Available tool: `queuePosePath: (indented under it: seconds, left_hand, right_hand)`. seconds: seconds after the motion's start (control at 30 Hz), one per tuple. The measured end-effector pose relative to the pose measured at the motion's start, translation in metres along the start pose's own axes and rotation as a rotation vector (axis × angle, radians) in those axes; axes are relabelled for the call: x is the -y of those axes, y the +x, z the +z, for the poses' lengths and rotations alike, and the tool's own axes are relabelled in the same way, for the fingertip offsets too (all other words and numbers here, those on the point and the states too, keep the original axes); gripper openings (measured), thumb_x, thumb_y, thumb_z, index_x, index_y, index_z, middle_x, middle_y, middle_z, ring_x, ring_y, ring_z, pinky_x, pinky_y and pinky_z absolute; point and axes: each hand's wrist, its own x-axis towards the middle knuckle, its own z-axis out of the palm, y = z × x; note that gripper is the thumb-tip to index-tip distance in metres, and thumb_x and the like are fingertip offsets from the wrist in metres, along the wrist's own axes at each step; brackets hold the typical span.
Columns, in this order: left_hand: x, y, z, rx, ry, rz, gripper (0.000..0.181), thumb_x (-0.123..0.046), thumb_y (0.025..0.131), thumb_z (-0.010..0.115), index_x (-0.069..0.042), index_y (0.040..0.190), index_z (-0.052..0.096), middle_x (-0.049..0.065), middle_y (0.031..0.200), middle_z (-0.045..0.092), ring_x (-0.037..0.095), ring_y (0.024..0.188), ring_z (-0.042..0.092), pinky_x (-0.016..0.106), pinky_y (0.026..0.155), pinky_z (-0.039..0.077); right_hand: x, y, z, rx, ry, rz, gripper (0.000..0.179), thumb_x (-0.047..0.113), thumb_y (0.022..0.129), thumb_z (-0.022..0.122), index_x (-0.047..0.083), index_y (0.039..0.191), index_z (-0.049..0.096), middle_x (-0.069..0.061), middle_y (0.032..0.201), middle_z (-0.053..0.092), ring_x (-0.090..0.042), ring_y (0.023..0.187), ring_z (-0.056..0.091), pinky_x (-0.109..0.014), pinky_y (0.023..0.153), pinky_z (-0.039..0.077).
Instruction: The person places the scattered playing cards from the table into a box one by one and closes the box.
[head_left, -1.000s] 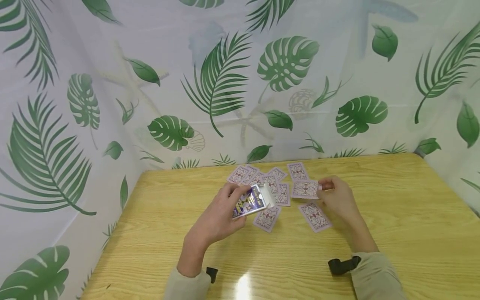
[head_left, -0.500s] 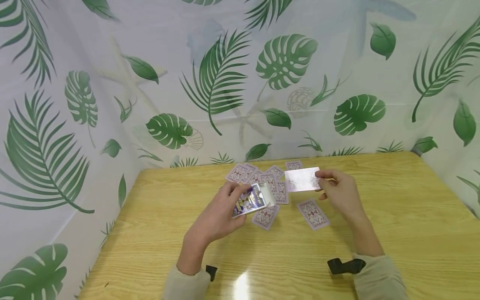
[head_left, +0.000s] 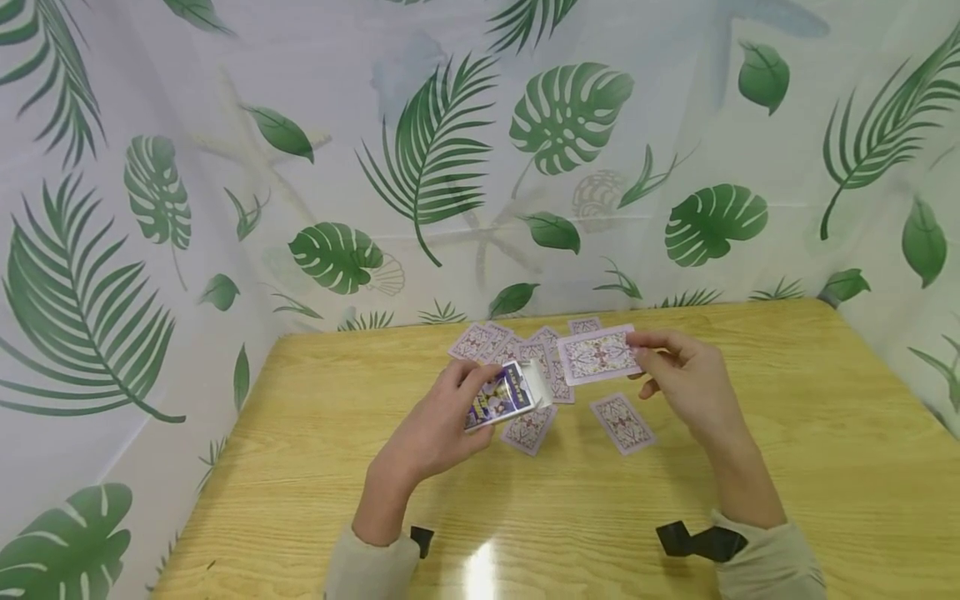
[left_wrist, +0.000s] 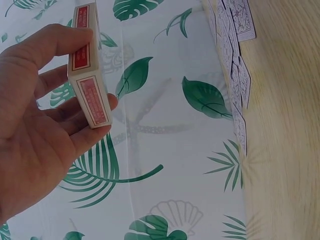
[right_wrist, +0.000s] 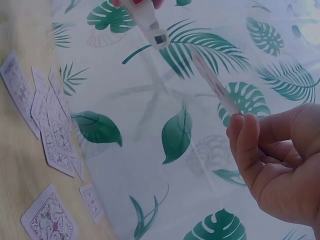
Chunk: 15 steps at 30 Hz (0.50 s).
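Note:
My left hand [head_left: 442, 417] grips a card box [head_left: 501, 395], its blue printed face up and its white flap [head_left: 538, 385] open toward the right. In the left wrist view the red-panelled end and side of the box [left_wrist: 92, 95] show, with thumb and fingers around it. My right hand [head_left: 686, 383] pinches one playing card [head_left: 600, 355] by its right end, patterned back upward. That card is held above the table, close to the box's open end but apart from it. Seen nearly edge-on, the card [right_wrist: 216, 85] points toward the box [right_wrist: 150, 22] in the right wrist view.
Several playing cards [head_left: 474, 342] lie face down, partly overlapping, on the wooden table [head_left: 337, 467] behind the box. Single cards lie nearer, one [head_left: 622, 423] below the right hand's card and one [head_left: 529, 429] below the box. A leaf-patterned cloth [head_left: 465, 150] hangs behind the table.
My right hand has lifted its card off the table and brought it slightly left, toward the box. The left hand and box have hardly moved.

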Motion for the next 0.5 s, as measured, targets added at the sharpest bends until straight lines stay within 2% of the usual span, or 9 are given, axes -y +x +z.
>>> queuePosePath:
  seconds: [0.27,0.5]
  left_hand:
    - [0.0,0.0,0.0,-0.019,0.009,0.022,0.062,-0.008,0.084,0.07,-0.013,0.142,0.048,0.01,0.129,0.046,0.015,0.102,0.051,0.027,0.08,0.05]
    - [0.002,0.0,0.001,-0.049,0.028,0.058,0.058,-0.009,0.085,0.069,-0.007,0.14,0.049,0.011,0.13,0.047,0.015,0.101,0.051,0.027,0.078,0.05]
  right_hand:
    - [0.009,-0.006,0.004,0.018,0.036,-0.039,0.028,0.006,0.1,0.055,-0.009,0.123,0.063,-0.022,0.123,0.06,-0.009,0.075,0.064,-0.024,0.058,0.054]
    - [0.013,-0.008,0.009,0.05,0.067,-0.036,0.029,0.004,0.099,0.055,-0.009,0.124,0.062,-0.025,0.125,0.059,-0.009,0.07,0.062,-0.023,0.058,0.054]
